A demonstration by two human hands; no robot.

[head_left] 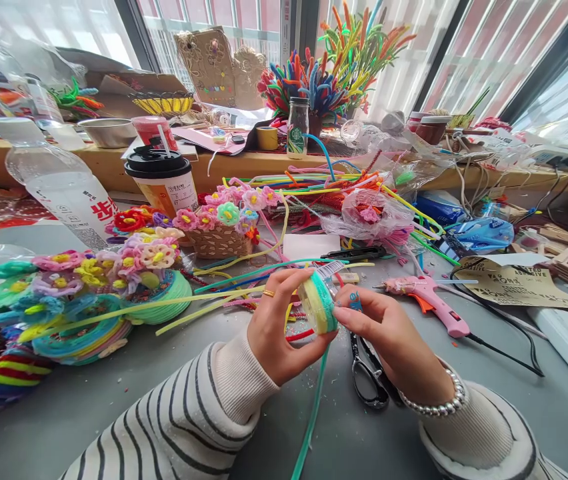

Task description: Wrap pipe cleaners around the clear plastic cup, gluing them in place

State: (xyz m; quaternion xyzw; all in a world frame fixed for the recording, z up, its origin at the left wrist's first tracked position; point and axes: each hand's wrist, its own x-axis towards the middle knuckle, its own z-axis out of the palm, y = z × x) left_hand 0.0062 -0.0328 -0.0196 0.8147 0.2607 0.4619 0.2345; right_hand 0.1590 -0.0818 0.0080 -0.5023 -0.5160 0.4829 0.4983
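A small round piece [320, 304], wrapped in teal and pale yellow fuzzy strips, is held above the middle of the grey table. My left hand [281, 330] grips it by its edges, thumb below and fingers above. Thumb and fingertips of my right hand [381, 327] are closed at its right side, touching the teal band; whether they pinch a strip is too small to tell. A teal strip [313, 407] hangs below the piece toward the front edge. Black-handled scissors [370, 383] lie partly under my right hand.
A pink glue gun [431, 300] with a black cord lies right. Fuzzy flowers [64, 283] and wrapped round containers [164, 300] stand left, near a bottle [64, 193] and a lidded cup [161, 179]. Behind are a flower basket [219, 240], a cutter [357, 253] and piled coloured stems [314, 193].
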